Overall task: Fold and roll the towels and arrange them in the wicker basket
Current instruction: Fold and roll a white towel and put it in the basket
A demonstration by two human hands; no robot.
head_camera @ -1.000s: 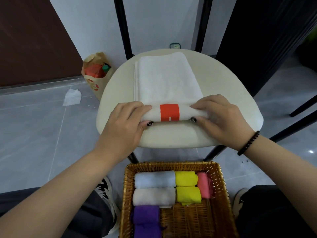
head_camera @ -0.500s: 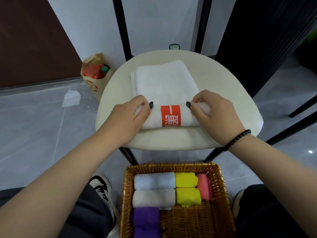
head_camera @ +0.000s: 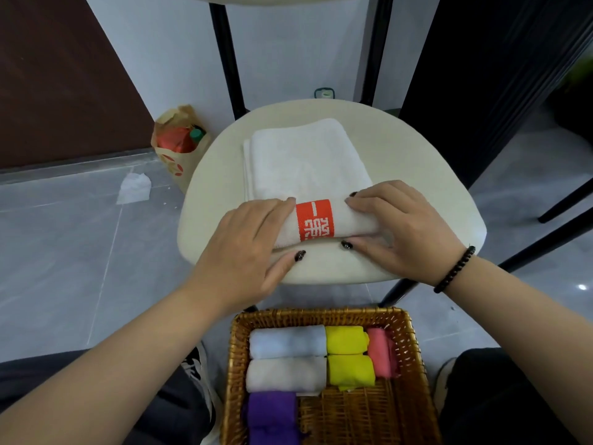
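A white towel (head_camera: 301,159) with a red label lies on the cream chair seat (head_camera: 417,175), its near end rolled up. My left hand (head_camera: 244,245) grips the roll's left end, fingers over the top and thumb under the front. My right hand (head_camera: 398,226) grips the right end the same way. The red label faces up between the hands. Below the seat stands the wicker basket (head_camera: 414,348) holding rolled towels: light blue (head_camera: 287,341), white (head_camera: 285,374), two yellow (head_camera: 348,340), pink (head_camera: 380,351) and purple (head_camera: 272,415).
The basket's right front part shows bare wicker. A paper bag (head_camera: 175,146) with a bottle leans at the wall to the left, and a crumpled tissue (head_camera: 134,187) lies on the grey floor. Black chair legs stand behind and to the right.
The roll has grown and moved further up the towel, leaving less flat towel. My thumbs came down to the roll's front edge again and the label turned upward.
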